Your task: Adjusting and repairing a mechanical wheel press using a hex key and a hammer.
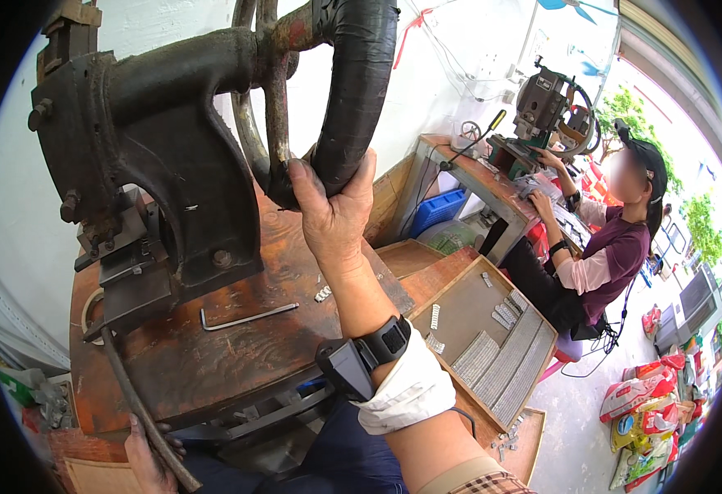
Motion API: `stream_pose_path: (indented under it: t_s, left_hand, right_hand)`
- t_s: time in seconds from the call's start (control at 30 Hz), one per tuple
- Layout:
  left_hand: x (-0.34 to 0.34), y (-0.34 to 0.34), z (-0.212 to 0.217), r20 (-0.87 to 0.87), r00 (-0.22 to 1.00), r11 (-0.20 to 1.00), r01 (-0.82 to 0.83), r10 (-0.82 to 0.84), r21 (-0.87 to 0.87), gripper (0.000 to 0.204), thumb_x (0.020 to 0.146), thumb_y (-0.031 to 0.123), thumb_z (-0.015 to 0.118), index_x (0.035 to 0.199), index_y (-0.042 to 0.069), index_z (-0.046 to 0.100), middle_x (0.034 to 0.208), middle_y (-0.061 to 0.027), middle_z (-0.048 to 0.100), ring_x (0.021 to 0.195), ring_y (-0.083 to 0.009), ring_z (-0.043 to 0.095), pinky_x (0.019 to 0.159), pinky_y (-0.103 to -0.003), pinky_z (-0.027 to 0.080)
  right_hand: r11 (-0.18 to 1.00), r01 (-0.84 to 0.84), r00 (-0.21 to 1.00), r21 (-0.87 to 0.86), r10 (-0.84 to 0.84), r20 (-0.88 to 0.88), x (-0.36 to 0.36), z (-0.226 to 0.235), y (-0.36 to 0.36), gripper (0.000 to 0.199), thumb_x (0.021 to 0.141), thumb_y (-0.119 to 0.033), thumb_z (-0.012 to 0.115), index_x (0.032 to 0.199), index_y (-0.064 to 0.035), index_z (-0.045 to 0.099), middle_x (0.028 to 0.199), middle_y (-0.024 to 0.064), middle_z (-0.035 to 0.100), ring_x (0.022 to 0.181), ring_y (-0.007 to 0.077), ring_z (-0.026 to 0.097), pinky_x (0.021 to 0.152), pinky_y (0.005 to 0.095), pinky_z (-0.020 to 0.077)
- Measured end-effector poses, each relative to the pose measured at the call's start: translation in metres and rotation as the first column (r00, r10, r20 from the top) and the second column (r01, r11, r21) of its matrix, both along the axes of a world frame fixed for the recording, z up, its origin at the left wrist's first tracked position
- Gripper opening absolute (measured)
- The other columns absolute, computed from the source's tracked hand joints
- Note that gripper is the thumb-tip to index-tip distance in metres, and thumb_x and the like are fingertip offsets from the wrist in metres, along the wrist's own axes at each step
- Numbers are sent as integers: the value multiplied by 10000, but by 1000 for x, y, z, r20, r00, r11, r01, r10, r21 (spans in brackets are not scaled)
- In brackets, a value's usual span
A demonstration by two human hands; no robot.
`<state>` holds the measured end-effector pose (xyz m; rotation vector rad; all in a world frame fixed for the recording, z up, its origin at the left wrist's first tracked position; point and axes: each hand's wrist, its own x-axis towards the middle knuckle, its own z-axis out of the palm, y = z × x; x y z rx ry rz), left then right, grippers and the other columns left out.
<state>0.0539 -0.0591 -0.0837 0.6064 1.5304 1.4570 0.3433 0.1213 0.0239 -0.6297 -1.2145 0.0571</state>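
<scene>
Fingers [364, 177] of the right hand [334, 218] were clenched around the lower part of a curved, black-wrapped rim [359, 90] on a dark metal press [188, 165], the thumb lying to their left. From that grip the rim rose upward and slightly rightward, while the body of the press stood left of the knuckles. Well below and to the left of those fingers, the left hand [148, 461] grasped a dark rod [134, 387] toward its lower end. Most telling was the rod's long axis: it slanted from just beside the base of the press, up and left of the left fingers, down past them toward the person's legs, so the left hand was the nearer and the right sat well apart from it. An L-shaped hex key [250, 319] lay on the wooden table [213, 362], below and left of the right fingers; a tray [459, 309] of small metal pieces [501, 375] lay below and right of them, with a co-worker [616, 247] seated farther right.
</scene>
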Motion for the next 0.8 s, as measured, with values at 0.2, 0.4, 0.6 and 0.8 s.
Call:
stream_pose_path:
  t_s: [0.2,0.4,0.6,0.8]
  left_hand:
    - [-9,0,-10,2,999,999,-42,42,32,440,897,436,438,796,11,492,621,-75,534,406,-154,510,325,-256,435]
    - [-15,0,-16,-7,1000,1000,-9,9,22,451,891,447,443,796,10,494,613,-77,530,412,-153,517,320,-253,436]
    - [-15,1,-18,-14,999,999,-38,38,28,448,890,448,445,791,12,482,610,-78,523,416,-153,517,321,-253,436]
    - [-13,3,-18,-12,999,998,-50,50,38,434,890,447,449,802,22,469,617,-76,517,424,-151,517,321,-253,437]
  right_hand:
    - [1000,-20,1000,-17,20,-7,-3,6,-4,478,746,-127,697,1090,-4,388,855,99,581,763,148,550,706,271,452]
    - [1000,-20,1000,-18,20,-9,-2,4,-2,484,742,-124,700,1093,-4,389,855,100,582,763,151,550,711,272,450]
    - [1000,-5,1000,-2,5,7,-3,5,-4,483,742,-128,700,1089,-8,387,857,101,582,765,150,553,709,274,452]
    - [1000,-24,1000,-5,24,1,-2,5,-3,486,749,-128,696,1098,-12,377,861,101,585,771,149,560,704,276,455]
